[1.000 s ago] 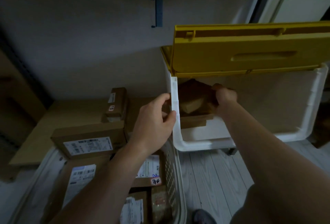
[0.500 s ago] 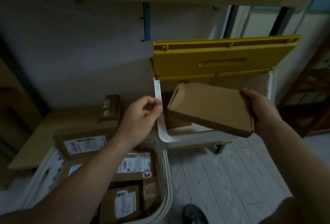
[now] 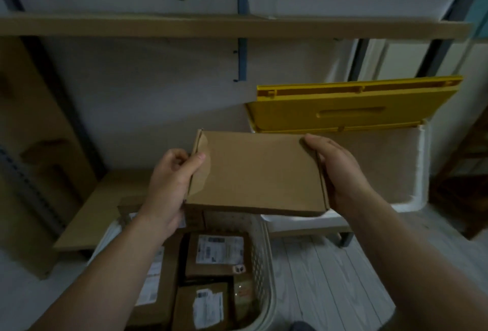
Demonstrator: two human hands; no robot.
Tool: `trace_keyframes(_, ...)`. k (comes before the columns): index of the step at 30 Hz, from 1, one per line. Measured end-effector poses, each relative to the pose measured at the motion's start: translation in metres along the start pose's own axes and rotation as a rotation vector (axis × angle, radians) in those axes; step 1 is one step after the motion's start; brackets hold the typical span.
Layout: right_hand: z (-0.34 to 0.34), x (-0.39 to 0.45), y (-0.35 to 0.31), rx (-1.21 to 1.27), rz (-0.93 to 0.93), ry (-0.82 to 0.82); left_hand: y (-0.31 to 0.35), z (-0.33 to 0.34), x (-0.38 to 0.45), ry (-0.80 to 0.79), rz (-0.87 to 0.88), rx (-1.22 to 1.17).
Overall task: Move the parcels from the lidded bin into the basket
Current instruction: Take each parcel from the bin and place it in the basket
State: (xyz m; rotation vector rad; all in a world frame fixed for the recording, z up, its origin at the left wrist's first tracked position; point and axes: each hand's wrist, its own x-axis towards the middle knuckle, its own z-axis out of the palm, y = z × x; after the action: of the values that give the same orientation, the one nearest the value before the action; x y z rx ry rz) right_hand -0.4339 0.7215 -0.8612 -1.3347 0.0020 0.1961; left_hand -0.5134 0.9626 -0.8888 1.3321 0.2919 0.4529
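A flat brown cardboard parcel (image 3: 260,172) is held in the air above the far end of the white perforated basket (image 3: 261,264). My left hand (image 3: 171,185) grips its left edge and my right hand (image 3: 340,172) grips its right edge. The basket sits low at the centre and holds several labelled cardboard parcels (image 3: 217,254). Behind and to the right stands the white bin (image 3: 420,172), its yellow lid (image 3: 353,106) raised upright. The held parcel hides the bin's inside.
A wooden shelf board (image 3: 211,27) runs across the wall above. Flat cardboard (image 3: 100,206) lies on the floor left of the basket, and tall cardboard (image 3: 31,146) leans at far left. Pale plank floor (image 3: 330,278) lies right of the basket. Dark wooden furniture (image 3: 464,172) stands far right.
My right hand has pulled the parcel out of the bin and carried it left over the basket. My left hand has let go of the bin's rim and taken the parcel's left edge.
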Motion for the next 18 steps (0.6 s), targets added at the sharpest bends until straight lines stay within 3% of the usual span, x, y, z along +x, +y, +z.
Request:
trace_keyframes(3, 0.039, 0.005, 0.008, 0.06, -0.006, -0.105, 0.014, -0.028, 0.006, 0.108, 0.066, -0.029)
trace_keyframes(11, 0.114, 0.025, 0.045, 0.033, -0.018, -0.1, 0.02, -0.084, 0.005, 0.28, 0.214, 0.228)
trace_keyframes(18, 0.148, 0.035, 0.061, 0.017, 0.006, -0.134, 0.019, -0.112, 0.011, 0.354, 0.234, 0.261)
